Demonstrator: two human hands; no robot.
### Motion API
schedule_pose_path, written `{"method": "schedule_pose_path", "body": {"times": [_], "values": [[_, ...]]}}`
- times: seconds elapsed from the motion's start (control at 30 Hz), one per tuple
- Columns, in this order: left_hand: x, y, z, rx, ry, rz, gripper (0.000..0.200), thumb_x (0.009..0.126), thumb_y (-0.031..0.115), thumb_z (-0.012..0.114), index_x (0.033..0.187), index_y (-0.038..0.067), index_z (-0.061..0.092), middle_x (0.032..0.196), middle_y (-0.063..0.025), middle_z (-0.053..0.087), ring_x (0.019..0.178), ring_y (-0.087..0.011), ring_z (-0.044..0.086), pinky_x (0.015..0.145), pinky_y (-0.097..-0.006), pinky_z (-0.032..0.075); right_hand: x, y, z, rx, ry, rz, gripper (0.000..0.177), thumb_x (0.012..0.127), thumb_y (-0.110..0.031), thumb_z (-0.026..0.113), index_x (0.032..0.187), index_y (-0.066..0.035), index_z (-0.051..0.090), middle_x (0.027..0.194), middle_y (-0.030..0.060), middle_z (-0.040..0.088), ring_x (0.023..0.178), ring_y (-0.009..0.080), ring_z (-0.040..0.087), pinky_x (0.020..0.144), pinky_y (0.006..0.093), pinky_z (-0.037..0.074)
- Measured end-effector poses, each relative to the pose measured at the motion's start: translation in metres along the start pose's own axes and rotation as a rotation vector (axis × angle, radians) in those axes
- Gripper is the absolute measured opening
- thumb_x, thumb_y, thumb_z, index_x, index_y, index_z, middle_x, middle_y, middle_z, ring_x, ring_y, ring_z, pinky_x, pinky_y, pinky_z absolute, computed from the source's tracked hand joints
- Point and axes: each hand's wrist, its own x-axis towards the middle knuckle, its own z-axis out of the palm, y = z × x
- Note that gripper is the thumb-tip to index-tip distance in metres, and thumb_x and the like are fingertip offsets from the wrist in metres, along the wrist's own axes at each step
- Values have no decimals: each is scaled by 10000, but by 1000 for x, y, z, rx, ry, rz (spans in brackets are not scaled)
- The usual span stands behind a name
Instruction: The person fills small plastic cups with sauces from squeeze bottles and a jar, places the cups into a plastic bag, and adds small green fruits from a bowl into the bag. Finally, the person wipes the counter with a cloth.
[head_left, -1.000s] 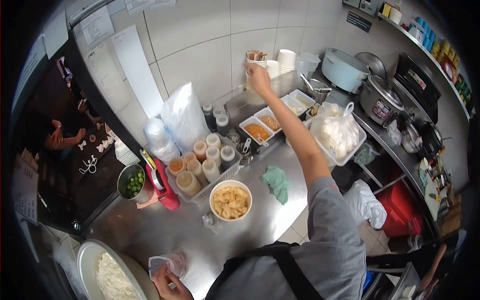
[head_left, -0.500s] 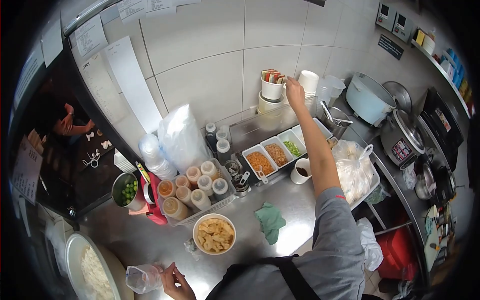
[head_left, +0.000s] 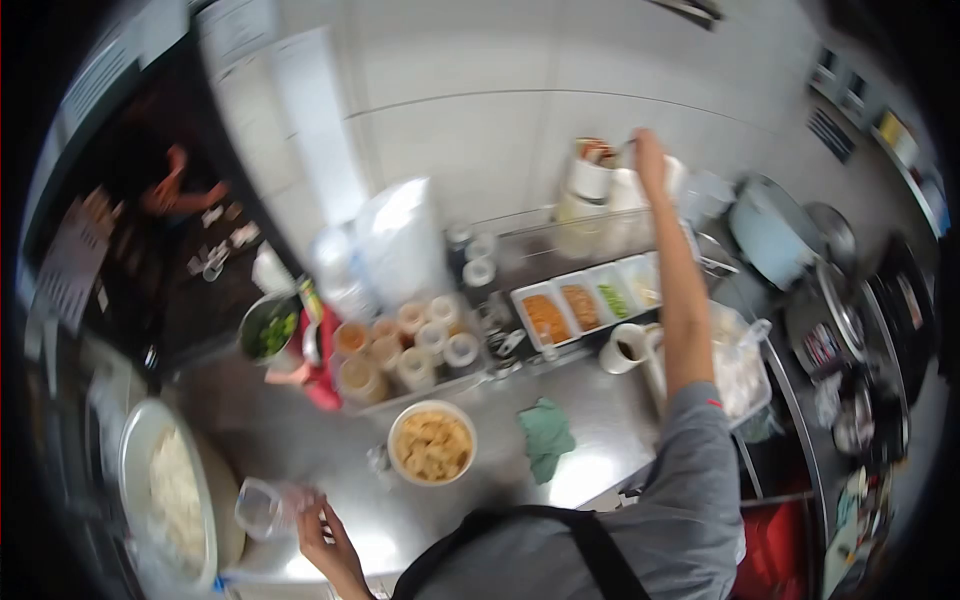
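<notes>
My left hand [head_left: 325, 540] grips a clear plastic cup [head_left: 262, 508], tilted on its side above the counter's front left. A white bowl [head_left: 432, 443] of golden fried pieces stands to its right. My right arm stretches to the back wall, where my right hand [head_left: 650, 158] is raised in front of white stacked cups [head_left: 672, 178], right of a white cup holding packets [head_left: 594, 178]. Blur hides its fingers and anything in them. Below that arm are trays of chopped toppings [head_left: 578, 305] and a white cup with dark contents [head_left: 625, 348].
A basket of squeeze bottles [head_left: 405, 350] stands behind the bowl. The green cloth [head_left: 546, 438] lies on the steel counter. A large tub of white food [head_left: 180, 495] is at left. Right are a food-filled tray [head_left: 738, 365] and a pot [head_left: 772, 232]. Another person's arms [head_left: 180, 190] show through the opening.
The view has shifted. My right hand has moved up and right, away from the packets. My left hand has moved forward with the clear cup.
</notes>
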Motion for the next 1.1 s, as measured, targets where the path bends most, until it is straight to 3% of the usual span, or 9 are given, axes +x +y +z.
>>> {"method": "schedule_pose_path", "body": {"times": [0.07, 0.17, 0.3, 0.4, 0.5, 0.53, 0.67, 0.87, 1.1], "values": [[9, -23, -27, 177, 88, -29, 204, 824, 5, 563, 1017, 45, 620, 1041, -102, 600, 738, -217, 576, 565, -301, 427, 24, -28, -21, -7, -20, 39, 185, 871, -186, 527, 993, -62, 591, 981, 133, 634, 829, 323, 616, 697, 408, 479], [13, -73, -63, 426, 261, -82, 246, 802, 59, 617, 1048, 58, 605, 1257, -217, 449, 1155, -381, 446, 932, -412, 391, 38, -154, -85, 476, -98, -62, 38, 830, -24, 572, 867, -19, 578, 799, 81, 651, 758, 154, 649, 664, 290, 498], [25, -122, -97, 457, 197, -128, 223, 776, 89, 644, 999, 102, 631, 1333, -258, 370, 1201, -413, 400, 1000, -444, 335, 8, -344, -154, 802, -330, -234, 151, 821, 44, 541, 952, 7, 606, 859, 81, 640, 803, 162, 630, 745, 275, 486], [38, -147, -106, 429, 50, 11, 183, 775, 108, 641, 952, 154, 650, 1309, -244, 407, 1154, -393, 450, 948, -426, 390, -28, -454, -193, 948, -458, -497, 198, 786, 32, 565, 966, -14, 632, 875, 87, 619, 811, 192, 615, 741, 296, 477], [57, -147, -109, 169, -230, -264, 228, 760, 106, 653, 975, 182, 658, 1253, -207, 481, 987, -306, 588, 835, -396, 469, -79, -550, -206, 1315, -696, -490, 156, 785, -33, 593, 933, -30, 642, 881, 94, 630, 794, 234, 619, 708, 306, 485], [54, -183, -98, 379, -172, -12, 340, 734, 75, 651, 1068, 134, 633, 1190, -185, 536, 750, -255, 648, 716, -372, 503, -99, -578, -200, 1359, -759, -518, 140, 789, -51, 600, 917, -24, 648, 869, 88, 638, 790, 239, 623, 692, 305, 488], [68, -195, -102, -154, -288, -147, 526, 663, -39, 574, 1185, -55, 510, 1194, -204, 534, 607, -246, 638, 612, -321, 514, -182, -671, -189, 1458, -985, -557, 135, 800, -64, 602, 920, -25, 648, 898, 94, 642, 853, 233, 625, 834, 357, 479], [72, -198, -99, -351, -244, -50, 580, 650, -97, 538, 1225, -53, 481, 1278, -191, 486, 549, -154, 596, 513, -267, 488, -275, -736, -159, 1186, -860, -749, 121, 697, -72, 647, 810, -42, 615, 838, 105, 630, 865, 250, 621, 1056, 495, 266], [70, -198, -102, -361, -301, -86, 683, 648, -133, 520, 1310, 15, 437, 1350, -180, 420, 562, -92, 574, 520, -233, 491, -264, -750, -157, 992, -1126, -883, 50, 659, -114, 636, 660, -66, 624, 704, 107, 625, 733, 275, 633, 995, 500, 338]]}}
